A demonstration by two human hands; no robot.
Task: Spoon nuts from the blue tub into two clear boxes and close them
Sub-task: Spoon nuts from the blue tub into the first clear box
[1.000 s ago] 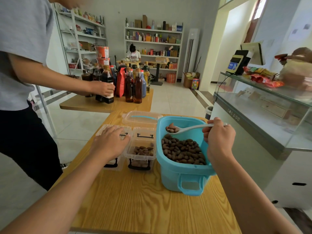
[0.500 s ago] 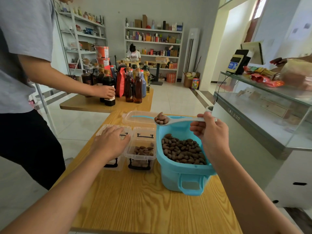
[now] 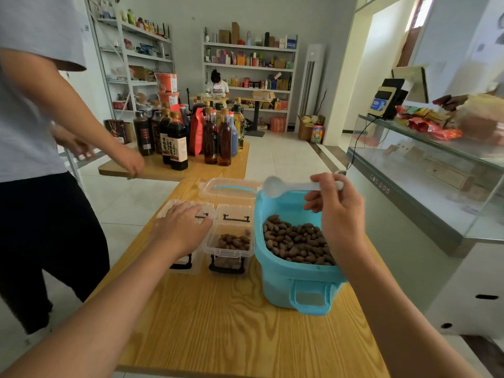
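Head view: the wooden desk (image 3: 231,323) carries the blue tub (image 3: 297,282) at 3 o'clock of centre, loaded with brown nuts (image 3: 297,242) and fitted with a handle on its near wall. The right hand (image 3: 338,211) grasps the handle of a white spoon (image 3: 275,186) in curled fingers and thumb; the spoon bowl is raised over the far rim of the tub, at its 11 o'clock corner, and appears empty. Two clear boxes stand side by side, just beside the tub at its 9 o'clock side. The open clear box (image 3: 229,241) nearest the tub holds a shallow layer of nuts and has black latches at its near and far ends. The left clear box (image 3: 188,211) has its lid in place; the left hand (image 3: 180,230) lies flat on that lid, released, fingers straight and spread. A loose clear lid (image 3: 229,188) with a blue seal lies at 12 o'clock of the open box, touching the far rim of the tub. At 10 o'clock, a second desk (image 3: 218,170) carries dark bottles (image 3: 177,143); a standing person (image 3: 35,132) in a grey shirt reaches toward it. A glass counter (image 3: 425,170) stands at 3 o'clock.
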